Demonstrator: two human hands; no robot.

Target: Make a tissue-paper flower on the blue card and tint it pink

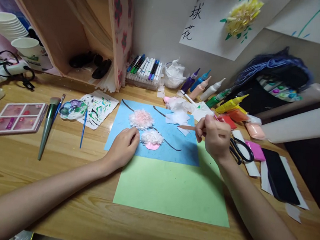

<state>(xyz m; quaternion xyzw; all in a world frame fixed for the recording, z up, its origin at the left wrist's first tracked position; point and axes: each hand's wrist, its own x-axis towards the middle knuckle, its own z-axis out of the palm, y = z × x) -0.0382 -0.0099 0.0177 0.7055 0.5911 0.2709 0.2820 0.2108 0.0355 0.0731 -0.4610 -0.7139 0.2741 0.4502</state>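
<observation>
My left hand point(124, 146) rests curled on the lower left part of a blue paper sheet point(174, 147), its fingers closed and pressing the sheet beside a white tissue flower point(152, 137) with a pink base. A pale pink tissue flower point(141, 118) lies just above it. My right hand point(214, 136) is closed round a thin brush or stick point(186, 127) whose tip points left over the blue sheet, near loose white tissue pieces point(178, 116). Black curved lines are drawn across the blue sheet.
A green sheet point(170, 192) lies in front. Paint bottles point(207, 90), a marker tray point(145, 70), scissors point(240, 149), a black phone point(279, 179), a palette point(73, 108), brushes point(47, 125), a paint box point(17, 117) and paper cups point(29, 47) surround the wooden desk point(59, 186).
</observation>
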